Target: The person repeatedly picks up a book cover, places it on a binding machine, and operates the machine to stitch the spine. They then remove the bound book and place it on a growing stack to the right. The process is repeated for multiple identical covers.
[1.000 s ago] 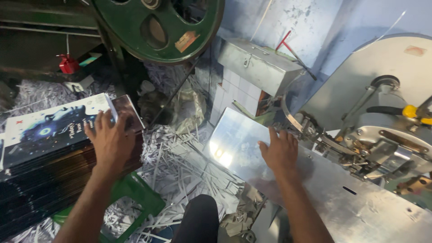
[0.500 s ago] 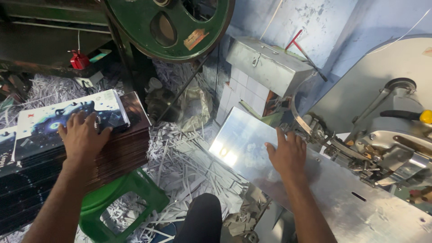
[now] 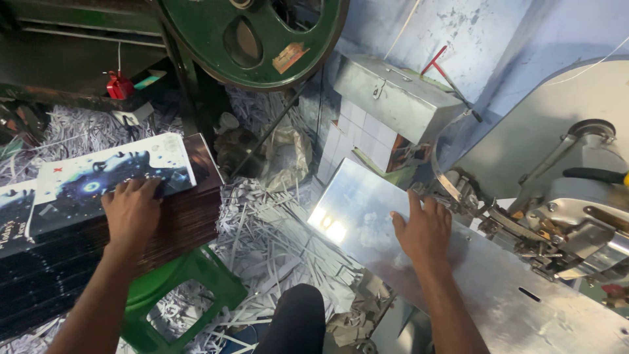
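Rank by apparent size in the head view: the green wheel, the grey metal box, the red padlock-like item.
1. green wheel, largest, though cut off by the frame's top edge.
2. grey metal box, clearly smaller.
3. red padlock-like item, smallest by far.
All three sit far from the camera, so the order looks safe.

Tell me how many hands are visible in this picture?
2. The left hand lies on the stack of printed sheets; the right hand lies flat on the metal plate.
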